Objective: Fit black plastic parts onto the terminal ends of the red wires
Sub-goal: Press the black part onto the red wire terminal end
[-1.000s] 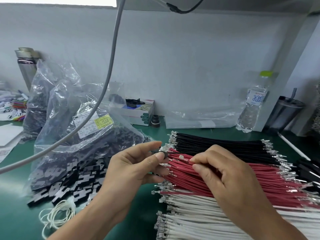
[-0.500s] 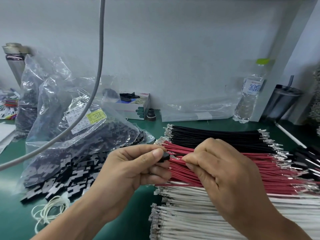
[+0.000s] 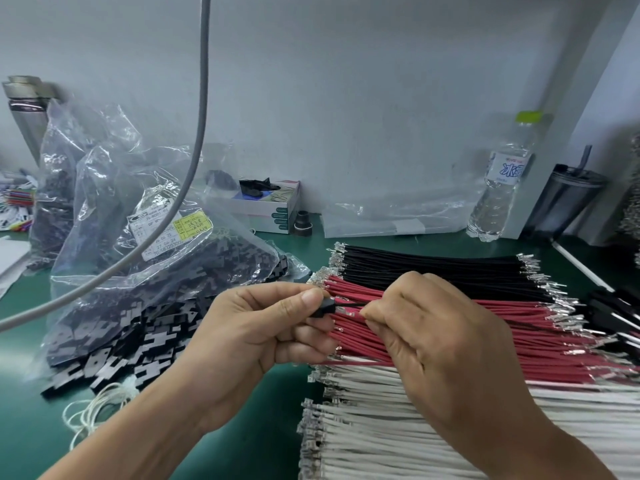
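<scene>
The left hand (image 3: 252, 327) pinches a small black plastic part (image 3: 325, 309), now brought against the silver terminal (image 3: 341, 310) of the wire pinched by the right hand (image 3: 433, 327); insertion looks imminent.

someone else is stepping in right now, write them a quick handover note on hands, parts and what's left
Left hand: pinches one black plastic part between thumb and fingers.
Right hand: pinches a wire whose metal terminal points at the part, right at its opening; not clearly seated yet.
Red wires lie in a row on the green table, between the black wires and white wires.
Spare black parts spill from the clear bag at left.
Done: part and terminal lined up.
Left: push this one home, then cap the other red terminals, which look bare.
</scene>
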Demonstrator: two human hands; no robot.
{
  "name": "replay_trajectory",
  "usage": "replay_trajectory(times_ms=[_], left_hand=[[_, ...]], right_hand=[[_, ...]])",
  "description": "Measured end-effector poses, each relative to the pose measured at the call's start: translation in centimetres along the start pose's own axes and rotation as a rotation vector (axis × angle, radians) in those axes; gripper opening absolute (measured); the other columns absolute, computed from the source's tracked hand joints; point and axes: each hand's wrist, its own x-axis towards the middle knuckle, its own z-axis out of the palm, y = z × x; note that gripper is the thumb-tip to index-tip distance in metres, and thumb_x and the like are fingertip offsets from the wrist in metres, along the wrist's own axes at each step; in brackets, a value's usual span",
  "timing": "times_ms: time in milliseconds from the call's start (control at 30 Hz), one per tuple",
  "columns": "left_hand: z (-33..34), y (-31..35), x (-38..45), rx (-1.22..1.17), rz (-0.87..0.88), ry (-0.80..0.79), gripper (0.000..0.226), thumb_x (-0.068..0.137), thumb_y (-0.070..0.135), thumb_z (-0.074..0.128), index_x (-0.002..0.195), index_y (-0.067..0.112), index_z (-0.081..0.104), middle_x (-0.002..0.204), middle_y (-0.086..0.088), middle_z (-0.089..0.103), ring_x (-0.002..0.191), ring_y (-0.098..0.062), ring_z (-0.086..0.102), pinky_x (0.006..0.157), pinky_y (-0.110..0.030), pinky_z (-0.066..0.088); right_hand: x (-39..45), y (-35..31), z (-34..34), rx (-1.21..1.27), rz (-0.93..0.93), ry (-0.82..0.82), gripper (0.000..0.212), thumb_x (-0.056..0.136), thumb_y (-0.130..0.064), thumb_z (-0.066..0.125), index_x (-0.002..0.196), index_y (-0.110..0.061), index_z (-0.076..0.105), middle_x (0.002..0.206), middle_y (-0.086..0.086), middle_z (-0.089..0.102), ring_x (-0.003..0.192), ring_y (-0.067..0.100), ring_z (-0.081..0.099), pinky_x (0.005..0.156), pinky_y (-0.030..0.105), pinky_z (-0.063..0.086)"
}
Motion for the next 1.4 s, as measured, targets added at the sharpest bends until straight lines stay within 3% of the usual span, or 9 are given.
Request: replay_trajectory(times_ms=[133,300,467,667,767,833,1000,1233,1400], left_hand=[[0.0,0.0,0.0,0.008,-0.017,-0.009,0.042,0.072,0.029,0.086,0.100,0.000,0.079,0.086,-0.022,0.075,0.067,-0.025,0.074,0.059,-0.027,0.061],[0.0,-0.1,0.1,-0.023,-0.040,-0.014,0.055,0.065,0.034,0.095,0.102,-0.001,0.078,0.088,-0.023,0.075,0.068,-0.026,0.075,0.060,-0.027,0.061],[0.0,-0.1,0.0,0.046,-0.050,0.000,0.043,0.071,0.031,0.088,0.100,0.000,0.079,0.085,-0.022,0.075,0.066,-0.026,0.074,0.059,-0.027,0.061],[0.2,0.1,-0.2,0.092,-0.081,0.008,0.031,0.073,0.023,0.083,0.094,0.000,0.080,0.081,-0.021,0.074,0.062,-0.025,0.073,0.056,-0.027,0.060],[0.6,0.0,-0.5,0.006,-0.108,-0.009,0.035,0.073,0.024,0.081,0.097,-0.001,0.079,0.083,-0.022,0.074,0.063,-0.025,0.073,0.057,-0.028,0.061],[1.1,-0.1,-0.6,0.047,-0.053,0.008,0.036,0.073,0.028,0.081,0.099,0.004,0.080,0.089,-0.021,0.076,0.068,-0.027,0.075,0.059,-0.029,0.061],[1.3,-0.5,-0.7,0.486,0.337,0.056,0.028,0.070,0.017,0.086,0.095,0.030,0.084,0.085,-0.007,0.080,0.067,-0.019,0.074,0.064,-0.024,0.061],[0.9,-1.1,-0.8,0.376,0.272,0.043,0.017,0.073,0.020,0.084,0.089,0.024,0.084,0.074,-0.013,0.078,0.062,-0.027,0.076,0.061,-0.029,0.062],[0.8,-1.1,-0.8,0.385,0.242,-0.005,0.015,0.077,0.018,0.084,0.092,0.019,0.083,0.073,-0.015,0.077,0.060,-0.028,0.075,0.058,-0.032,0.062]], right_hand=[[-0.1,0.0,-0.3,0.087,0.073,0.014,0.014,0.094,-0.025,0.063,0.089,-0.020,0.074,0.083,-0.010,0.060,0.074,0.012,0.058,0.052,0.032,0.050],[-0.2,-0.4,-0.2,0.254,0.202,-0.055,0.013,0.093,-0.030,0.061,0.089,-0.027,0.073,0.085,-0.015,0.060,0.079,0.008,0.060,0.060,0.030,0.050],[0.1,-0.3,-0.4,0.054,0.044,-0.084,0.007,0.091,-0.019,0.069,0.085,-0.022,0.071,0.082,-0.011,0.057,0.073,0.011,0.054,0.052,0.030,0.047],[0.0,-0.2,-0.3,-0.107,-0.082,-0.101,0.019,0.078,-0.002,0.078,0.082,-0.016,0.066,0.082,-0.005,0.054,0.070,0.016,0.047,0.045,0.032,0.041],[-0.2,-0.5,0.3,0.011,-0.033,-0.061,0.006,0.090,-0.011,0.070,0.087,-0.016,0.068,0.083,-0.006,0.056,0.072,0.015,0.051,0.048,0.034,0.046],[-0.2,-0.6,0.5,0.054,0.011,-0.054,0.011,0.096,-0.021,0.063,0.089,-0.017,0.070,0.083,-0.007,0.058,0.073,0.015,0.055,0.051,0.034,0.048],[-0.4,0.1,0.0,0.190,0.180,-0.080,0.016,0.094,-0.035,0.059,0.089,-0.026,0.071,0.083,-0.014,0.059,0.075,0.006,0.057,0.059,0.029,0.050],[-0.3,-0.4,0.4,0.206,0.171,-0.072,0.017,0.092,-0.030,0.062,0.079,-0.020,0.066,0.078,-0.013,0.054,0.069,0.006,0.051,0.061,0.022,0.043],[-0.3,0.2,-0.1,0.170,0.130,-0.099,0.029,0.095,-0.043,0.051,0.079,-0.025,0.067,0.077,-0.016,0.056,0.069,0.004,0.053,0.057,0.022,0.044]])
